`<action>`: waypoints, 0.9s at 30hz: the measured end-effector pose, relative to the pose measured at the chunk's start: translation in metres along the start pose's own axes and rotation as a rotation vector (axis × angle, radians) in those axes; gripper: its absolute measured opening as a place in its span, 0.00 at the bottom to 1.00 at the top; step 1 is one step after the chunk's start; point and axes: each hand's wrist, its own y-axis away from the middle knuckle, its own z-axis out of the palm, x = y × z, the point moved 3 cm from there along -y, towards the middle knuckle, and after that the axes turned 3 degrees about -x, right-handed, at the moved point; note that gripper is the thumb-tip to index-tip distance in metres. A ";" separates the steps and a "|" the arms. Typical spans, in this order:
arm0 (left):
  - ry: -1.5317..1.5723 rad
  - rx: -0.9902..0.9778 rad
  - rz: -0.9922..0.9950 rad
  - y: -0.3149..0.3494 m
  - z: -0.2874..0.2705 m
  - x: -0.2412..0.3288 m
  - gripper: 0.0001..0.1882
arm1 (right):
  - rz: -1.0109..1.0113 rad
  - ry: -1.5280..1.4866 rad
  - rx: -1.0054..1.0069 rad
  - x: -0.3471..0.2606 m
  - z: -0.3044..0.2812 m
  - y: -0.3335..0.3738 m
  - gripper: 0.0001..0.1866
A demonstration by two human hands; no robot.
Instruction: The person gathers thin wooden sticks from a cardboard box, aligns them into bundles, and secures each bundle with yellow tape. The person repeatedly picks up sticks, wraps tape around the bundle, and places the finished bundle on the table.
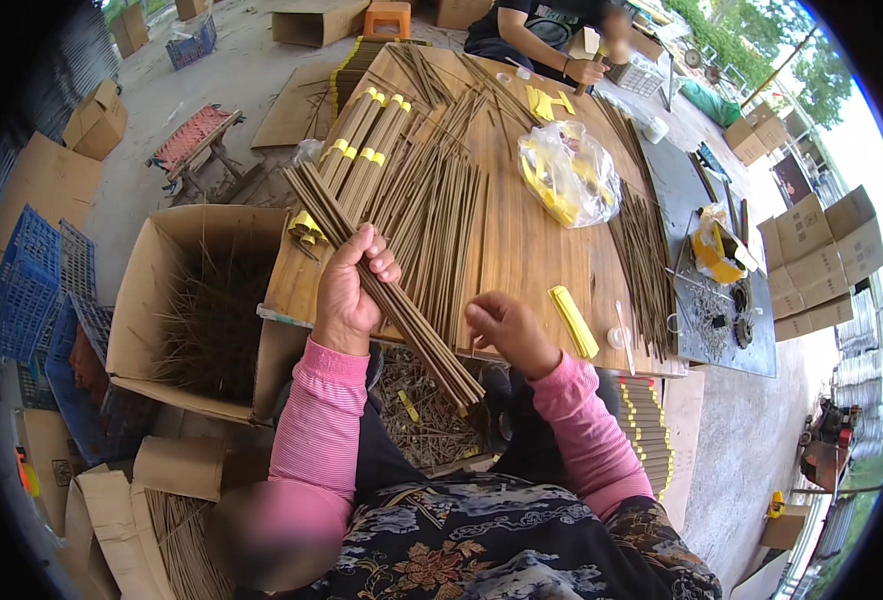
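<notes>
My left hand is wrapped round a thick bundle of thin brown sticks, which slants from upper left to lower right over the table's near edge. To its right, my right hand hovers by that edge, apart from the bundle. Its fingers are curled in, and whatever may be between them is hidden. Loose brown sticks lie spread on the wooden table beyond my hands. Finished-looking bundles with yellow bands rest at the table's left side. A stack of yellow paper strips lies right of my right hand.
A clear plastic bag with yellow pieces sits mid-table. At the far edge, another person's hand grips a bundle. An open cardboard box of sticks stands on the left. On the right, a grey board bears a yellow container.
</notes>
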 end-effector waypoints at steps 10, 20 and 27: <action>0.024 0.063 -0.035 -0.001 -0.003 0.003 0.06 | 0.269 0.857 0.261 -0.011 -0.012 -0.075 0.26; 0.063 0.101 -0.016 -0.001 -0.004 0.005 0.06 | 0.243 0.793 0.106 -0.015 -0.006 -0.097 0.22; 0.081 0.101 -0.001 0.001 -0.008 0.008 0.06 | 0.384 0.607 0.178 -0.008 -0.007 -0.100 0.21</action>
